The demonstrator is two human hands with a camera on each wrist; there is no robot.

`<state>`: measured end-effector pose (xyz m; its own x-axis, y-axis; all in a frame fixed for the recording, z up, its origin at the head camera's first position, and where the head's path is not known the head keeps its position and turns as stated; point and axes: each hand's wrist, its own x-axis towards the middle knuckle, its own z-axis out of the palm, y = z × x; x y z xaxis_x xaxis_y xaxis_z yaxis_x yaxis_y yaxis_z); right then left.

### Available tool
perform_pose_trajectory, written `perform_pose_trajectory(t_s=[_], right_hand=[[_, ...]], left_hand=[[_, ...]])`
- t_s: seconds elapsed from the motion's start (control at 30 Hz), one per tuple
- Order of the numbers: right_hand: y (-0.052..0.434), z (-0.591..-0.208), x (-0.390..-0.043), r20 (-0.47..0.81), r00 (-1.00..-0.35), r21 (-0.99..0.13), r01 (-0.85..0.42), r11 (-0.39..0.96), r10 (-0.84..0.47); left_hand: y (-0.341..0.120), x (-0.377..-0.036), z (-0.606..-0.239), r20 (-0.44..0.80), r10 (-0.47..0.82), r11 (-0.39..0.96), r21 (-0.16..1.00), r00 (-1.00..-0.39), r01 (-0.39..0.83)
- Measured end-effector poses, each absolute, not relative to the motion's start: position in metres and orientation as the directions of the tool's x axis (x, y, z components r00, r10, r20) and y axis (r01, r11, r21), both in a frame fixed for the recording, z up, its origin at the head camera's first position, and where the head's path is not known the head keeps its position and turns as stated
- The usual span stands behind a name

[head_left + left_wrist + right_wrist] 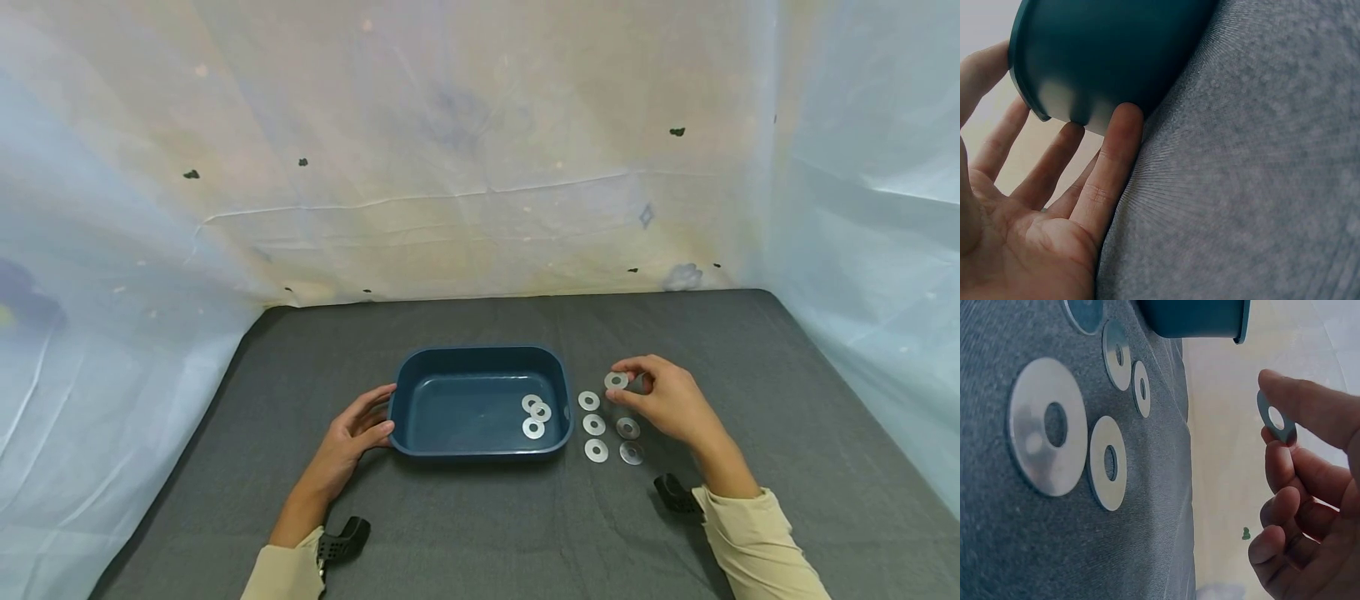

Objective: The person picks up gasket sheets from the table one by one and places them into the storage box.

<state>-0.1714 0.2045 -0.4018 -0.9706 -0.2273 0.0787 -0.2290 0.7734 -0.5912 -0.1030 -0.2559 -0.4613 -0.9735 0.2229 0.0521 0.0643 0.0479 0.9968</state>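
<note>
A flat metal washer (1276,417) is pinched between the thumb and index finger of my right hand (667,402), held above the cloth to the right of a dark blue rectangular bin (480,353). The other fingers of that hand curl loosely in the right wrist view. My left hand (352,433) rests its extended fingertips against the bin's left outer wall, as the left wrist view also shows. Inside the bin, three washers (533,428) lie near its right end, two of them overlapping. Several more washers (596,451) lie flat on the cloth between the bin and my right hand.
Dark grey cloth (480,533) covers the table. A pale patterned curtain (465,150) hangs behind the table and along both sides. Each wrist wears a black camera mount (345,540).
</note>
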Motion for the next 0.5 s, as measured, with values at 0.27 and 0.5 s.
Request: perform_pose_trajectory(t_s=[0.27, 0.5], right_hand=[[0.2028, -0.3988, -0.1700, 0.077, -0.972, -0.604, -0.224, 0.765, -0.224], [0.2004, -0.3954, -0.1683, 0.083, -0.969, -0.619, -0.233, 0.750, -0.232]], left_hand=[[-0.2558, -0.1031, -0.4621, 0.057, 0.218, 0.050, 0.996, -0.974, 0.069], [-0.2558, -0.1031, -0.4617, 0.056, 0.219, 0.055, 0.996, -0.974, 0.070]])
